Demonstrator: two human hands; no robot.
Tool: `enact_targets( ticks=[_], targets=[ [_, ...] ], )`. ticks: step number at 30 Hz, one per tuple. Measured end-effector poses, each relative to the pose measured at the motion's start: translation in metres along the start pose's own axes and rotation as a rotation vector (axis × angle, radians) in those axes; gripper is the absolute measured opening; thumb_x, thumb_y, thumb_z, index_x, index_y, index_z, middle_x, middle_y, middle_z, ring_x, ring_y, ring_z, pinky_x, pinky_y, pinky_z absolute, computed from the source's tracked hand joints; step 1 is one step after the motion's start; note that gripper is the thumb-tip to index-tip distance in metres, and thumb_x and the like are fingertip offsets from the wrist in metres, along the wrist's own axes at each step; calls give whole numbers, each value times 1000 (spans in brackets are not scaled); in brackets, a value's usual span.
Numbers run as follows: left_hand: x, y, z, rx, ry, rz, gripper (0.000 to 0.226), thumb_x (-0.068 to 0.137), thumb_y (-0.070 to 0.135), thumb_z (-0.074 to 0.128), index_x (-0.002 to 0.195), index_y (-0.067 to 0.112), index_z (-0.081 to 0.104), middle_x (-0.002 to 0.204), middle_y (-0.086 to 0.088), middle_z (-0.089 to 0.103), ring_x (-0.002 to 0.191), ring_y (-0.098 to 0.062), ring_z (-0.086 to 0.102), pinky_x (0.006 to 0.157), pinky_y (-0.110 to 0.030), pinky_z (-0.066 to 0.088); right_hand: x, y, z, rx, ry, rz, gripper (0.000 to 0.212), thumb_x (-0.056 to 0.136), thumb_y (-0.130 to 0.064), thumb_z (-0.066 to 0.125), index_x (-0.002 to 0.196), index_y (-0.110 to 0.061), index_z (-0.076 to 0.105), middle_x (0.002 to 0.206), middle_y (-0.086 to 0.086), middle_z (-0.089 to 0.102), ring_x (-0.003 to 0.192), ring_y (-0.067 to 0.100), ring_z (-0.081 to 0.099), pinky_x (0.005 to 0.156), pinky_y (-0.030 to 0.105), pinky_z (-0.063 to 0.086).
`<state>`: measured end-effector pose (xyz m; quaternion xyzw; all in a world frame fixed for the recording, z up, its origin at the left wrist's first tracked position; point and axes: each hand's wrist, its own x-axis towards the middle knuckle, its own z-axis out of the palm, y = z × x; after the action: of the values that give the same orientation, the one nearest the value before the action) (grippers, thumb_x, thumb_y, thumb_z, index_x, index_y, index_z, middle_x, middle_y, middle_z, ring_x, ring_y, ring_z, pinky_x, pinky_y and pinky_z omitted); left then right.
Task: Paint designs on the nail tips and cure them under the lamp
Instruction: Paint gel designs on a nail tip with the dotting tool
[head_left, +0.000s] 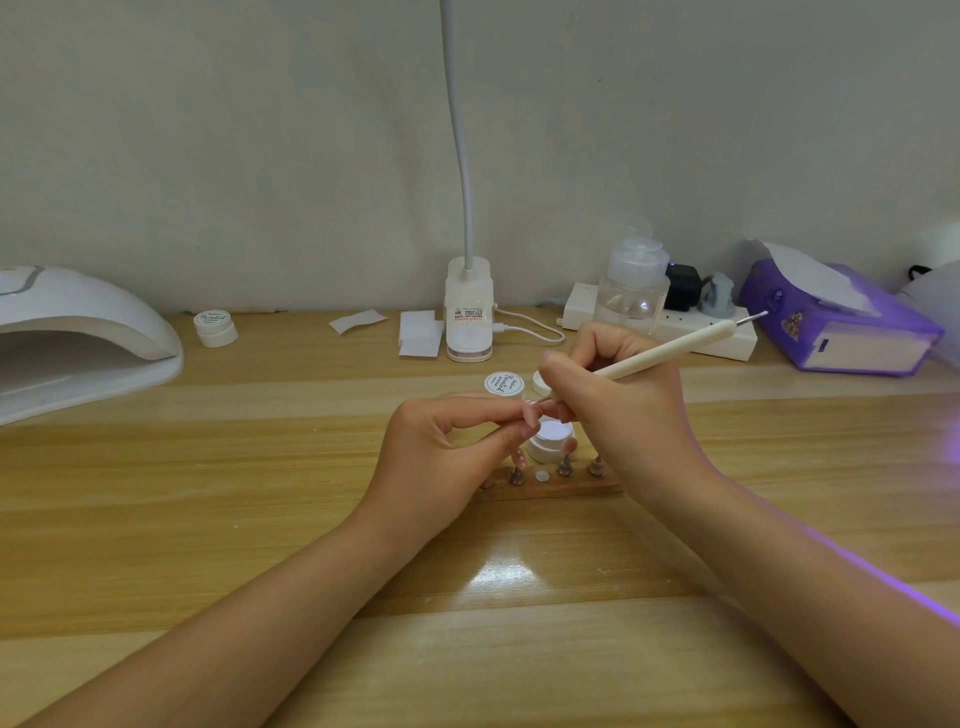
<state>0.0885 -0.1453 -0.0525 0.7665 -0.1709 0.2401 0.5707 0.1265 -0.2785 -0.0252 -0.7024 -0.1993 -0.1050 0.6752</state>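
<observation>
a person's left hand (441, 447) pinches a small nail tip (531, 411) between thumb and forefinger just above the open gel pot (551, 440), while the right hand (618, 400), fingers curled in a writing grip, holds a cream dotting pen (670, 349) whose lower point meets the nail tip. just in front of the pot, a wooden stand (550, 486) carries more tips on pegs. behind the pot lies a lid (503, 384) reading "painted"; the same word marks a closed jar (215, 328) far left of it, beside the white curing lamp (78, 338) on the wooden surface (208, 493).
</observation>
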Motion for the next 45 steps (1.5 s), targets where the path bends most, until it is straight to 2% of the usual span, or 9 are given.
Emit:
enact_targets(
  ticks=[8, 11, 14, 18, 22, 34, 41, 45],
  targets=[
    [0, -1, 0, -5, -3, -3, 16, 72, 16, 69, 87, 20, 72, 81, 20, 70, 85, 0, 67, 77, -9, 46, 0, 0, 1, -1, -4, -11, 29, 72, -2, 60, 49, -9, 45, 48, 9, 45, 52, 20, 55, 48, 23, 48],
    [0, -2, 0, 6, -6, 2, 16, 73, 8, 70, 85, 19, 73, 81, 21, 70, 81, -3, 68, 75, -9, 46, 0, 0, 1, -1, -3, -12, 28, 72, -2, 60, 50, -9, 45, 49, 10, 45, 53, 23, 56, 50, 25, 49],
    [0, -1, 0, 10, -6, 9, 17, 74, 9, 70, 86, 20, 72, 82, 20, 71, 77, -8, 68, 72, -8, 47, 0, 0, 0, -1, -3, -4, 26, 72, -2, 60, 52, -6, 45, 50, 11, 46, 53, 22, 56, 49, 25, 50],
    [0, 0, 0, 9, -7, 13, 16, 73, 16, 68, 87, 21, 72, 82, 20, 70, 84, 0, 67, 76, -9, 46, -1, 0, 1, -8, 0, -12, 26, 71, -2, 60, 51, -6, 45, 49, 10, 45, 50, 18, 53, 48, 22, 46],
    [0, -1, 0, 12, 0, 15, 17, 72, 18, 68, 88, 20, 72, 82, 21, 70, 84, 0, 66, 75, -9, 46, -1, 0, 2, 3, -2, -12, 25, 70, -3, 60, 51, -6, 45, 47, 6, 46, 48, 12, 54, 47, 21, 46],
    [0, -2, 0, 16, -2, 21, 14, 73, 19, 68, 84, 27, 72, 81, 21, 70, 79, -1, 67, 73, -8, 46, -1, 1, 2, 2, 8, -28, 24, 71, -1, 60, 52, -4, 46, 50, 12, 46, 51, 19, 54, 47, 21, 47],
    [0, -4, 0, 13, 3, 8, 17, 72, 18, 68, 89, 19, 72, 85, 20, 70, 86, 1, 66, 77, -10, 47, -1, 1, 2, 27, 7, -23, 25, 72, -2, 60, 51, -6, 46, 49, 7, 47, 52, 19, 57, 48, 22, 49],
    [0, -3, 0, 6, -6, 6, 18, 75, 18, 68, 92, 15, 72, 89, 17, 71, 86, 0, 66, 76, -9, 46, 0, -1, 2, 153, 27, 53, 30, 74, 3, 58, 50, -8, 44, 44, -1, 43, 43, 8, 57, 46, 22, 52]
  ],
)
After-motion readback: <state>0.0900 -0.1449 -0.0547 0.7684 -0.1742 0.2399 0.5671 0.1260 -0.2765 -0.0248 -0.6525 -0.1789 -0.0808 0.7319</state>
